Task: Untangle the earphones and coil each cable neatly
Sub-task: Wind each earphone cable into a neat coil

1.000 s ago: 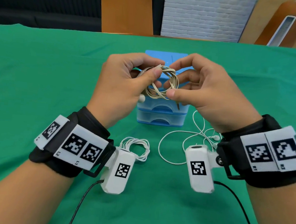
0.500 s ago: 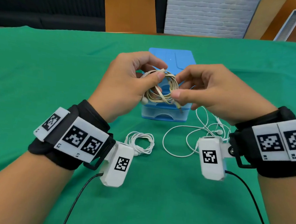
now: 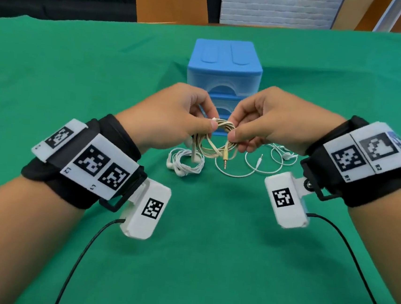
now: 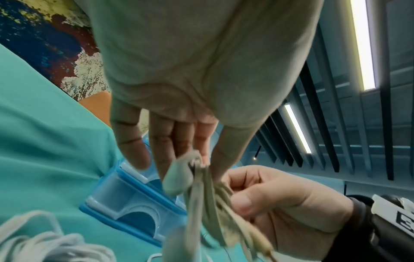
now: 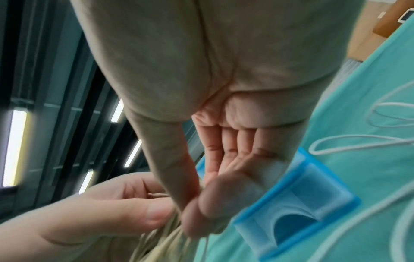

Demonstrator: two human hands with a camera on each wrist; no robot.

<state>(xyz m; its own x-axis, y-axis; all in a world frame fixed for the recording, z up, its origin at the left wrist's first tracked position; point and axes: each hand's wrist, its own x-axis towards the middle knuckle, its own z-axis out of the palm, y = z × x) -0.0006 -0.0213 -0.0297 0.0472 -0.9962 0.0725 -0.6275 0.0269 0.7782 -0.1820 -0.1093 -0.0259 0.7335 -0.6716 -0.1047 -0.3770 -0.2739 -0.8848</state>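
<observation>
Now lowering the beige earphone coil (image 3: 216, 138) from chest height toward the green table (image 3: 79, 79), left hand (image 3: 173, 117) and right hand (image 3: 268, 124) both pinching its top, probably setting it beside the coiled white earphones (image 3: 185, 161).

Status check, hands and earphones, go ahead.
Left hand and right hand both pinch the beige earphone coil. White coil done; loose white earphones remain. Nothing blocking.
</observation>
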